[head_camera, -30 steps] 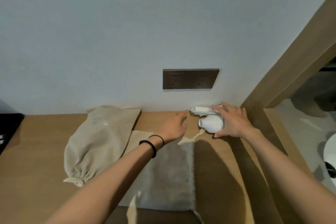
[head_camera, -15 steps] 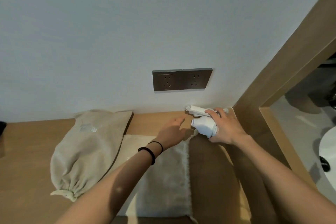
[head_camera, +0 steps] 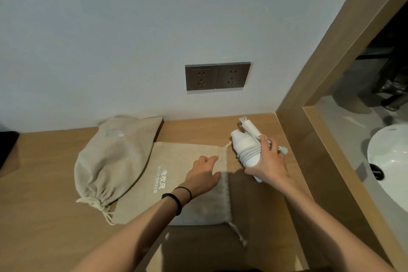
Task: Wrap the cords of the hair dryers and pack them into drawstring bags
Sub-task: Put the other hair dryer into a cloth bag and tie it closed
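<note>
white hair dryer (head_camera: 244, 147), cord (head_camera: 250, 154) wrapped round; flat drawstring bag (head_camera: 176, 161); filled bag (head_camera: 110, 157) beside.

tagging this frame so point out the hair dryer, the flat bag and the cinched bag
hair dryer (head_camera: 242, 142), head view, on its white body above the wrapped cord
flat bag (head_camera: 176, 157), head view, on bare cloth beside the printed lettering
cinched bag (head_camera: 114, 157), head view, on the middle of its bulging cloth

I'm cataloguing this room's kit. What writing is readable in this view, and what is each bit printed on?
"电吹风": printed on the flat drawstring bag.
"HAIR DRYER": same bag, alongside the characters.
Pale print on the filled bag: too blurred to read.
Wall sockets and hair dryer: no text can be made out.
</note>
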Available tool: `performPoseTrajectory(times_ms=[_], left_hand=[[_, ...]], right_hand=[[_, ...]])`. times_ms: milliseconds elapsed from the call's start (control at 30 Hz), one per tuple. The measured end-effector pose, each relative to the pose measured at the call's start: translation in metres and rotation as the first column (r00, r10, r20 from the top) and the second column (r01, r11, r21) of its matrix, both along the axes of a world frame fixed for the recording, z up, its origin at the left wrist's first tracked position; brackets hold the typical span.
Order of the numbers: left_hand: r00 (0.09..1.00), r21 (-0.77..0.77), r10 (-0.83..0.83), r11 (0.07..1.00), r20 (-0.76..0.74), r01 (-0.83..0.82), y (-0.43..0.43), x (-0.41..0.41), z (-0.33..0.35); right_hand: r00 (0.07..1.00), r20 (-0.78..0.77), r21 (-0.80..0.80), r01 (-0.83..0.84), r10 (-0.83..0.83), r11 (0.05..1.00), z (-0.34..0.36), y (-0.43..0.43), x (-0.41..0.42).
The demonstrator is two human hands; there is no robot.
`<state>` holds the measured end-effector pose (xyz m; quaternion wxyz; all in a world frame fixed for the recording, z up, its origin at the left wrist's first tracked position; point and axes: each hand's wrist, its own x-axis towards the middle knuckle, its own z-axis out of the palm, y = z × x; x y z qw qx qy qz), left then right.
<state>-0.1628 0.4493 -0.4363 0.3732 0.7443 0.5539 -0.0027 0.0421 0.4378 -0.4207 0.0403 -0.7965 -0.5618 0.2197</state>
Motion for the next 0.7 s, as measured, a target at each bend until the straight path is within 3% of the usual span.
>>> performPoseTrajectory(times_ms=[267, 400, 500, 700], left_hand=[[0.989, 0.024, 0.117, 0.993, -0.094, -0.115, -0.048, 0.016, -0.010], [0.983, 0.116, 0.030, 0.993, -0.181, -0.009, -0.061, 0.015, -0.017], [0.994, 0.124, -0.009, 0.992, -0.106, 0.022, -0.067, 0.007, -0.017], [0.990, 0.081, 0.074, 0.993, 0.116, -0.084, -0.081, -0.018, -0.013]], right_hand=[[0.999, -0.054, 0.032, 0.011, -0.009, 0.999, -0.003, -0.052, -0.009], [0.998, -0.055, 0.052, 0.015, -0.012, 0.999, -0.005, -0.075, -0.011], [0.999, -0.013, 0.066, -0.039, 0.040, 0.997, -0.004, -0.092, -0.010], [0.993, 0.010, 0.086, -0.119, 0.119, 0.989, -0.005, -0.126, -0.004]])
